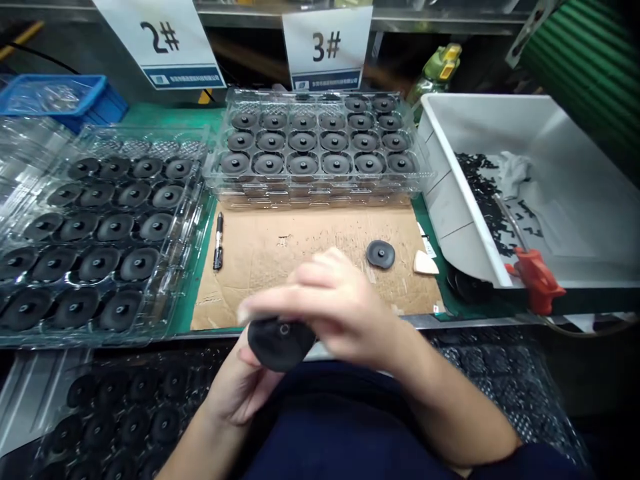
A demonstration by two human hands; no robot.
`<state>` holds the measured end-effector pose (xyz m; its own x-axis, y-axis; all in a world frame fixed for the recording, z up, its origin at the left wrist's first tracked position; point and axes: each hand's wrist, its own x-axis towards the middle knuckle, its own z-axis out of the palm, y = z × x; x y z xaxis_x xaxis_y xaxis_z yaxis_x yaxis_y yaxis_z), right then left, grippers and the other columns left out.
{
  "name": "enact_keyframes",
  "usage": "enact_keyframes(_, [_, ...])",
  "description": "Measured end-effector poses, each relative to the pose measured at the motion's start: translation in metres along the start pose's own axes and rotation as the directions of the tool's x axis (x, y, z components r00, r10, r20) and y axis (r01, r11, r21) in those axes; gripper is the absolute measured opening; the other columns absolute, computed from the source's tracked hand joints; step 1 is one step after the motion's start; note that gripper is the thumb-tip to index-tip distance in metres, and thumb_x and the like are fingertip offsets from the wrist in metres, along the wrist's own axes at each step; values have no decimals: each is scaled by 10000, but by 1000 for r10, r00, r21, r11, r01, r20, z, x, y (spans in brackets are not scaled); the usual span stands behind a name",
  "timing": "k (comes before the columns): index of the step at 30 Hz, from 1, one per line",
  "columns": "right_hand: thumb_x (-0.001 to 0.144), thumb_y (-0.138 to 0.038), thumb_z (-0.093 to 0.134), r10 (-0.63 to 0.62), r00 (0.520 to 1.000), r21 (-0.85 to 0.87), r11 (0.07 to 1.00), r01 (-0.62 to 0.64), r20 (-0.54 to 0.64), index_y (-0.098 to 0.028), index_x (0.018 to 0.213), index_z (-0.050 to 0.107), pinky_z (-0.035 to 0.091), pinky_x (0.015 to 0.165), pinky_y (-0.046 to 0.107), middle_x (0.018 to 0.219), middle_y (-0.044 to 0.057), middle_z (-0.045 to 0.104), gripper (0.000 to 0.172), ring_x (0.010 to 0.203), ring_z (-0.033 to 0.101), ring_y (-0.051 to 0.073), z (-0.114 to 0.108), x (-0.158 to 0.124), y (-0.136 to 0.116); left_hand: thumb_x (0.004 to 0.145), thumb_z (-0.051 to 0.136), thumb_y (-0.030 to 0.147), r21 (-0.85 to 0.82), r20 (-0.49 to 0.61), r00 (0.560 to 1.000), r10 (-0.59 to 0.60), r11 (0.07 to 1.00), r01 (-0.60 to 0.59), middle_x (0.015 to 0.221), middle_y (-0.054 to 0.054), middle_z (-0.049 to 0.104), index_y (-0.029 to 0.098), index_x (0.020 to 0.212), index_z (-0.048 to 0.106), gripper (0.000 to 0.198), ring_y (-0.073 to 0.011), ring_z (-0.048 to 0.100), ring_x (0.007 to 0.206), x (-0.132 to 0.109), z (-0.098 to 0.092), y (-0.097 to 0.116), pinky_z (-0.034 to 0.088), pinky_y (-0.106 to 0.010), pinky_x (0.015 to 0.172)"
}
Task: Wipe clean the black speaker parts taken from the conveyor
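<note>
Both hands are working close to the person's body, just off the near edge of the counter [150, 113]. The left hand [240, 387] comes up from below and cups a black round disc [280, 343] from underneath, its fingers curled against the disc's underside and lower rim. The right hand [335, 307] lies over the top of the same disc, fingers drawn together and blurred, their tips pressed onto the disc's upper edge. So the disc is pinched between the two hands, tilted, with a small ring at its centre facing up.

On the counter behind the hands lies a sheet of brown cardboard [300, 247]. A second black disc [381, 254] rests flat on its right part, with a small pale wedge-shaped piece [425, 263] just beside it at the cardboard's right edge. A black pen [218, 241] lies along the cardboard's left edge.

At the far edge, a clear plastic tray [320, 143] holds rows of discs; a larger clear tray [100, 227] of discs fills the counter's left side. On the right stands a white bin [525, 193] with small black scraps inside, and a red-handled tool [535, 277] leans on its near rim. Cards marked 2# [160, 40] and 3# [327, 47] stand at the back.
</note>
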<state>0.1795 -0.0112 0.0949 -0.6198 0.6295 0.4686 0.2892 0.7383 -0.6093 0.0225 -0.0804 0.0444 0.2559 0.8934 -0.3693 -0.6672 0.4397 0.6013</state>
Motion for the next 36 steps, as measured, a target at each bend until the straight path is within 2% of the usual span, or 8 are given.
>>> enact_keyframes(5, [904,-195,449,481,870,129,875,-467,-111,-252,1172,559,400,776,260,979,6,594,295,856,531,117,37,-28,51,650,716,412,-185,131,990,-54,980,78,1150,-21,631,293,1132,607,508,-234,587,1044,-9,-7,9,478,-273,909])
enact_keyframes(12, [854,-145,431,641,731,152,767,-623,-236,-183,1175,551,427,846,353,1082,100,468,345,1012,494,199,77,-49,67,689,603,510,-269,205,976,-73,955,128,1136,-1,637,306,1163,585,516,-244,577,1061,-11,-11,12,487,-295,907])
enact_keyframes(16, [869,-127,426,575,803,220,813,-539,-157,-220,1064,607,450,750,251,983,36,559,283,868,548,131,59,-33,39,780,436,577,-210,311,951,7,976,62,1185,11,599,339,1260,475,537,-215,611,1001,-11,-18,12,522,-280,841])
enact_keyframes(18, [876,-117,417,546,831,293,816,-498,-107,-213,1029,621,441,804,249,991,30,587,273,918,548,132,60,-32,32,810,411,567,-36,327,930,167,986,-164,1231,4,555,381,1316,373,539,-203,621,973,-9,-22,11,524,-303,837])
enact_keyframes(21, [866,-110,428,576,813,350,781,-518,-81,-198,1002,632,434,826,263,1016,39,594,260,921,546,138,70,-41,33,799,613,296,451,437,783,443,645,-617,1301,-45,464,393,1384,187,730,-219,541,1092,-4,-30,11,447,-384,950])
enact_keyframes(25, [819,-104,486,635,769,347,738,-578,-70,-193,1019,627,421,594,218,925,31,590,261,620,484,87,69,-53,32,659,680,2,666,590,668,452,194,-720,1257,-129,456,287,1409,-58,1090,-238,473,1147,2,-39,14,416,-426,957])
enact_keyframes(30, [832,-188,567,691,723,555,601,-575,0,-248,1035,616,427,647,201,862,4,593,217,717,518,91,45,-47,7,717,671,85,759,420,820,389,344,-552,1224,-88,484,355,1392,-58,1030,-220,478,1128,-1,-36,16,363,-425,980])
enact_keyframes(36, [787,-241,662,538,722,717,277,-639,435,-201,942,652,434,670,190,831,5,627,160,726,554,78,31,-32,-4,764,644,282,762,316,903,292,488,-425,1164,-59,526,303,1419,12,910,-204,492,1094,-9,-35,19,364,-309,956])
